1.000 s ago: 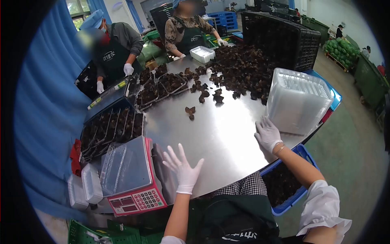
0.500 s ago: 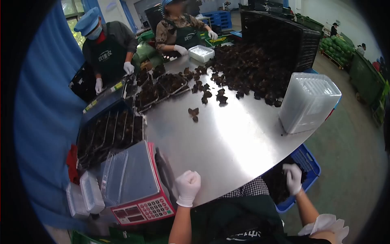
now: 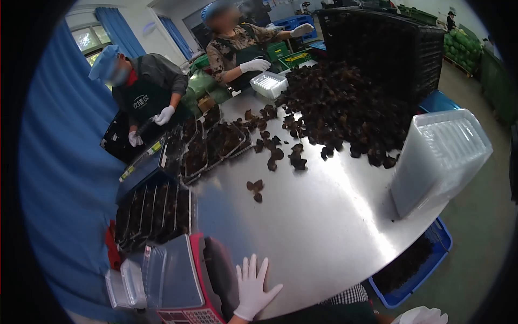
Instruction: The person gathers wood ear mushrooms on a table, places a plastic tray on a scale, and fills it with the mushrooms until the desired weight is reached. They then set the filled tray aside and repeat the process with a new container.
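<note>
My left hand (image 3: 255,289), in a white glove, rests flat with fingers spread on the metal table (image 3: 318,232) near its front edge. Just left of it stands a red-edged digital scale (image 3: 178,275) with a keypad and clear lids on its plate. My right hand is out of sight; only a white ruffled cuff (image 3: 423,316) shows at the bottom right. A small cluster of dark, ruffled pieces like wood ear mushrooms (image 3: 256,190) lies beyond my left hand. Behind it is a large heap of mushrooms (image 3: 340,108).
A stack of clear plastic trays (image 3: 440,162) stands at the right edge, above a blue basket (image 3: 388,297) on the floor. Filled trays (image 3: 213,146) line the left side. Two co-workers (image 3: 145,94) in aprons stand across the table. A black crate (image 3: 426,59) lies tipped behind the heap.
My left hand has gone from a fist to spread fingers on the table. My right hand, earlier over the blue basket, has left the view. The view has shifted, and a far co-worker's arm is stretched out.
</note>
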